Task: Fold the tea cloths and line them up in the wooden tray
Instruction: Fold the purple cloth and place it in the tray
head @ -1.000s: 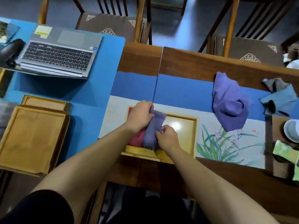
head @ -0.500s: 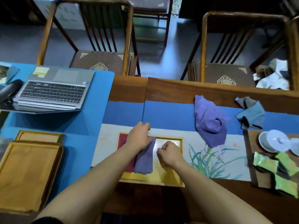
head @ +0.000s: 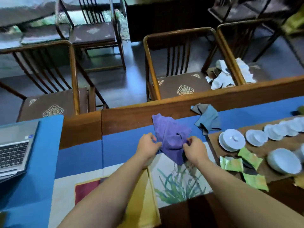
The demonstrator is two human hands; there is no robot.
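Note:
A crumpled purple tea cloth (head: 171, 137) lies on the blue table runner at the middle of the table. My left hand (head: 148, 145) pinches its left edge and my right hand (head: 194, 149) grips its lower right part. The wooden tray (head: 146, 199) sits near the front edge under my left forearm. A folded red cloth (head: 85, 190) lies at its left end; the folded purple cloth beside it is mostly hidden by my arm. A blue-grey cloth (head: 208, 119) lies crumpled farther right on the runner.
White tea bowls and a lidded cup (head: 232, 139) stand on a brown mat at the right, with green packets (head: 243, 163) in front. A laptop (head: 13, 152) rests on the blue mat at left. Wooden chairs (head: 179, 86) line the table's far side.
Both hands left the folded purple cloth in the tray and moved up and right to the crumpled purple cloth, taking hold of it. The view swung up and to the right.

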